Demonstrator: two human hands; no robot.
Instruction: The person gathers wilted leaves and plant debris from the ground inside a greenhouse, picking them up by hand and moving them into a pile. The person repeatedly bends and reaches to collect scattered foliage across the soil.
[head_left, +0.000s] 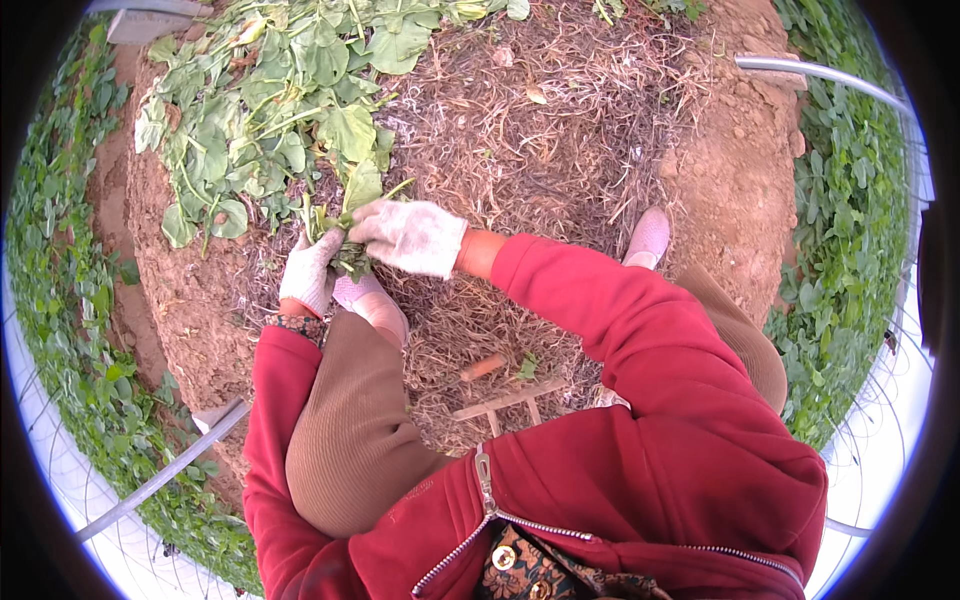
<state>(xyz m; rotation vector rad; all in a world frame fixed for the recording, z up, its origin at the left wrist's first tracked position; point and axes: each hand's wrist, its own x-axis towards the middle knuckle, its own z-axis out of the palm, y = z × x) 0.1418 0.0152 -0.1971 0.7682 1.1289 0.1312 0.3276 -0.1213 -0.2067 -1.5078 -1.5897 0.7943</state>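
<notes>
My left hand, in a pale knitted work glove, is closed around a small bunch of green leafy stems just above my left shoe. At the right side of the same bunch is my right hand, gloved alike, its fingers bent against the stems and leaves. What its fingertips grip is partly hidden. A wide heap of cut, limp leafy greens lies on the soil just beyond both hands, at the upper left.
Dry straw litter covers the middle ground. A low wooden frame and an orange-brown piece lie between my legs. Metal hoops rise at the sides, beside rows of green plants. My feet stand apart on the litter.
</notes>
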